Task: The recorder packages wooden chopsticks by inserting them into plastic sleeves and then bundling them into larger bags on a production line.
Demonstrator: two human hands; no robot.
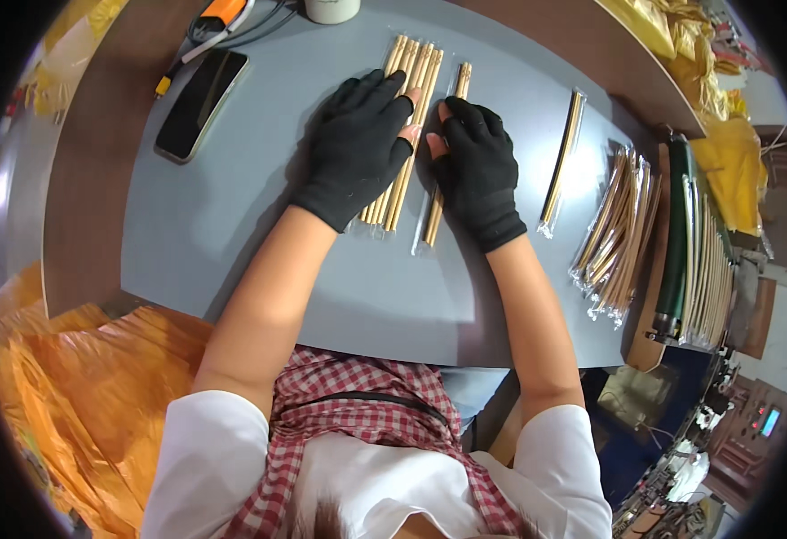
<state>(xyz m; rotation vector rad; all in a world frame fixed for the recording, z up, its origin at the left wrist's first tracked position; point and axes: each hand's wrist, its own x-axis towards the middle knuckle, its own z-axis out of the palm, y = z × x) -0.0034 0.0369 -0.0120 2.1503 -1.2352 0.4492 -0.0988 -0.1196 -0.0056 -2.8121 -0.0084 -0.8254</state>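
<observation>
Both my hands wear black gloves that leave some fingertips bare. My left hand lies flat across a row of pale wooden chopsticks in clear sleeves, its thumb and forefinger tips at the row's right edge. Just to the right, my right hand closes its thumb and fingers on a separate sleeved pair of chopsticks, partly hidden beneath the hand. A narrow gap of grey tabletop separates the row from this pair. The chopsticks' far ends look carved or banded.
A dark, slim sleeved packet lies farther right, near a loose pile of sleeved sticks. Beyond it stands a green roller with more sticks. At the left are a phone, an orange-handled corded tool and a white cup.
</observation>
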